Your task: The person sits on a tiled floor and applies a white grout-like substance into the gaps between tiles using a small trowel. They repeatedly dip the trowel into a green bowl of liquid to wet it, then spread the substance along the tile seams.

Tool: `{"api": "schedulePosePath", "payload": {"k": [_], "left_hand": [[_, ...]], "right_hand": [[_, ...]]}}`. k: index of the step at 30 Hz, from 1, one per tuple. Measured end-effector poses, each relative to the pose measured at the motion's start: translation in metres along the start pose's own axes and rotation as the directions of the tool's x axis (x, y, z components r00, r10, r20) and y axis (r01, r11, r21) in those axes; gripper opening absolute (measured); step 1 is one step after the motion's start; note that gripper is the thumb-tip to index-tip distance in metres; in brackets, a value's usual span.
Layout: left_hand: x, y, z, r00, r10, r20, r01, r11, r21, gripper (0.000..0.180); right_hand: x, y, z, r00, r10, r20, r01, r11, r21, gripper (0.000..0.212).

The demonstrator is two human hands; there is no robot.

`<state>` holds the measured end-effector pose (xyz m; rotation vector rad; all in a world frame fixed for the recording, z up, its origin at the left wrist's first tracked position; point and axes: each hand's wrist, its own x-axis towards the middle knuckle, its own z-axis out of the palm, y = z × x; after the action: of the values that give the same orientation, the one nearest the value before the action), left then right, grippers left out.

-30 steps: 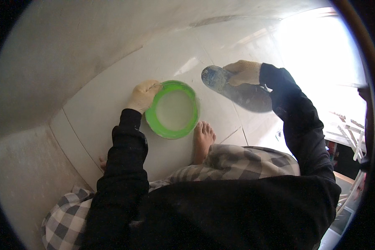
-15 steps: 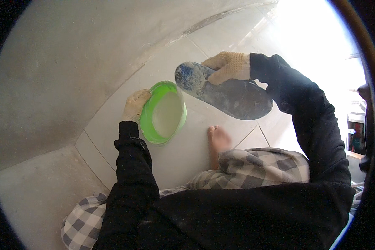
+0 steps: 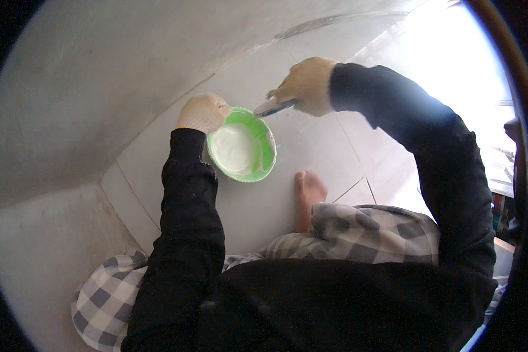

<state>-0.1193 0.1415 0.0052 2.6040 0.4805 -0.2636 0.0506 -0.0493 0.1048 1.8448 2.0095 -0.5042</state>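
Observation:
My left hand (image 3: 204, 113), in a cream knitted glove, grips the left rim of a green bowl (image 3: 268, 145). White paste (image 3: 233, 148) lies in the bowl and streaks its inner wall. Above and to the right, my right hand (image 3: 308, 85), gloved alike, is closed around an oval plastering float (image 3: 276, 108). The float is seen nearly edge-on, its tip at the bowl's upper right rim; whether they touch I cannot tell. My fingers and the angle hide most of its face.
A grey plastered wall (image 3: 88, 88) curves along the left and far side. Pale floor tiles (image 3: 346, 141) spread below the bowl. My bare foot (image 3: 311, 190) stands to the right of the bowl. Strong light (image 3: 446, 64) washes out the upper right.
The float has turned from showing its broad face to nearly edge-on, its tip staying near the bowl. The bowl has shifted slightly up and right and faces me more, showing more paste.

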Motion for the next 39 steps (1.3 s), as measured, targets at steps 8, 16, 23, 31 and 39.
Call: {"api": "schedulePosePath", "payload": {"k": [8,16,23,31,39], "left_hand": [[0.003,0.003,-0.002,0.996,-0.082,0.028,0.081,0.996,0.037,0.033],[0.006,-0.014,0.010,0.997,-0.073,-0.019,0.073,0.997,-0.006,0.036],[-0.012,-0.049,0.025,0.962,-0.229,0.151,0.268,0.900,-0.343,0.027],[-0.055,-0.042,0.064,0.945,-0.288,0.158,0.300,0.562,-0.770,0.026],[-0.111,-0.077,0.124,0.468,-0.636,-0.613,0.569,0.748,-0.342,0.048]], "right_hand": [[0.056,-0.032,0.000,0.952,-0.161,0.262,0.226,0.944,-0.240,0.039],[0.059,-0.025,0.016,0.878,-0.249,0.410,0.218,0.969,0.119,0.026],[0.005,0.045,0.040,0.897,-0.310,0.314,-0.248,0.235,0.940,0.056],[-0.061,0.122,0.039,0.933,0.217,0.288,-0.352,0.369,0.860,0.056],[0.009,0.177,0.081,0.950,0.191,-0.248,-0.153,0.974,0.165,0.055]]}}
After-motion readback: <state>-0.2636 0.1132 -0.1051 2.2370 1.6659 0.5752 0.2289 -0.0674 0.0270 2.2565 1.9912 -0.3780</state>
